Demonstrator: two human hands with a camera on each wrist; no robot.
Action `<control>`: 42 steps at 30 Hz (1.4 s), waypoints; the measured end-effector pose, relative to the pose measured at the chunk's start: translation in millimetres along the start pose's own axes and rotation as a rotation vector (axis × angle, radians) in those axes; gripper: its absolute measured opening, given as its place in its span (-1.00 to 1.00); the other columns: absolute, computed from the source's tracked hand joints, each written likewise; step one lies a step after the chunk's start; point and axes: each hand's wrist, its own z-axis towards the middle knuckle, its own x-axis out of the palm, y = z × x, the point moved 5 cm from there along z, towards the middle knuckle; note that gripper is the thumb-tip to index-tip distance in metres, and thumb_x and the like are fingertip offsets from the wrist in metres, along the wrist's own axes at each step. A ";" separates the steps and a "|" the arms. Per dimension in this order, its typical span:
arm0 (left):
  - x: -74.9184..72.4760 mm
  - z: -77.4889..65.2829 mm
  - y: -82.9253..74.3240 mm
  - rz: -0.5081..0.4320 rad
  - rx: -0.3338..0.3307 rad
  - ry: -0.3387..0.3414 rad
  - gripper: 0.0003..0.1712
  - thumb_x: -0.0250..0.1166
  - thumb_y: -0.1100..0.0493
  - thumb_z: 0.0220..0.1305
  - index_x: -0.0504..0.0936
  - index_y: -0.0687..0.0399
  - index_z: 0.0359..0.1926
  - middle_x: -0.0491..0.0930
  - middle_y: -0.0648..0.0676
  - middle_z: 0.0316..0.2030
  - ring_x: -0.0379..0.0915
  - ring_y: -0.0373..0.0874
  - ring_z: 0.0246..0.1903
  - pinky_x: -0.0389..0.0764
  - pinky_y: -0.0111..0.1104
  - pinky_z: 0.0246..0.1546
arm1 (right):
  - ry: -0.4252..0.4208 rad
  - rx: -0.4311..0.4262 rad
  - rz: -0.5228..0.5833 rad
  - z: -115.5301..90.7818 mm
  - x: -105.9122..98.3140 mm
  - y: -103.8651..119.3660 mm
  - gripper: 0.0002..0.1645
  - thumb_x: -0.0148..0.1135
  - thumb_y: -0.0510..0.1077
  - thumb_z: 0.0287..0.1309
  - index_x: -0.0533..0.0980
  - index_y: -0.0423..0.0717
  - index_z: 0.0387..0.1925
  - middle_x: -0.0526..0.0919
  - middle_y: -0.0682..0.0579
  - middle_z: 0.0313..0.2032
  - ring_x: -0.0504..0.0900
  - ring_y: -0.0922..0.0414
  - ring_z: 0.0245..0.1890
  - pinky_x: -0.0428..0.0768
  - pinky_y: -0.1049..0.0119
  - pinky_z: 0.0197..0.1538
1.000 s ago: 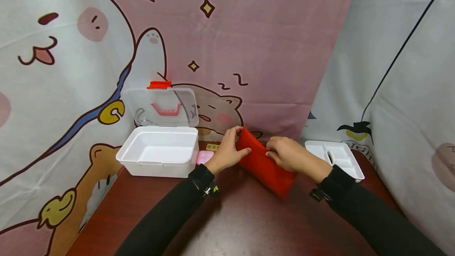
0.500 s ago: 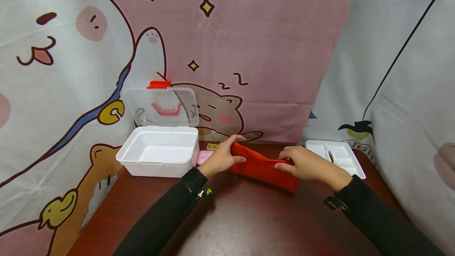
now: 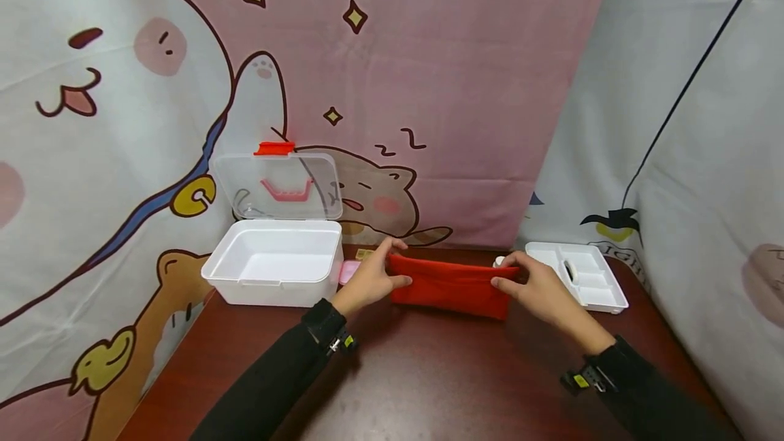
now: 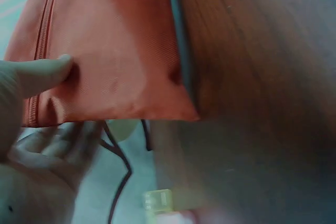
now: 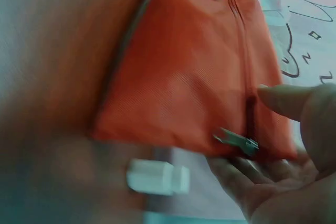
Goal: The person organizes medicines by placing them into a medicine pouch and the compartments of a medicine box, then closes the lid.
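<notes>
A red zippered pouch [image 3: 450,288] is held upright and lengthwise over the brown table by both hands. My left hand [image 3: 370,281] pinches its left end, thumb on the near face and fingers behind. At the right end, my right hand [image 3: 539,288] grips the upper corner in the same way. The zipper [image 4: 44,30] runs along the pouch's upper part in the left wrist view. Near my right thumb in the right wrist view is a metal zipper pull [image 5: 237,141]. Whatever the pouch contains is hidden.
To the left stands a white box [image 3: 272,295] with its clear lid [image 3: 245,186] raised. Beside it lie a pink item [image 3: 348,271] and a yellow item [image 3: 364,254]. A small white bottle [image 5: 152,176] is behind the pouch's right end. A white compartment tray [image 3: 594,298] lies at right.
The pouch has turned from a slant to nearly level, its near face toward the head camera. My right hand has moved right along it, and my left hand has shifted slightly left and down.
</notes>
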 end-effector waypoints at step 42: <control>-283.8 -67.6 35.1 0.500 -0.491 -0.171 -0.26 0.05 0.04 0.58 0.32 0.49 0.55 0.45 0.60 0.40 0.49 0.42 0.21 0.55 0.25 0.33 | 0.300 0.161 0.798 104.3 179.1 212.8 -0.22 0.32 -0.20 0.48 0.30 -0.27 0.60 0.75 -0.31 0.13 0.90 -0.12 -0.04 0.80 -0.09 0.17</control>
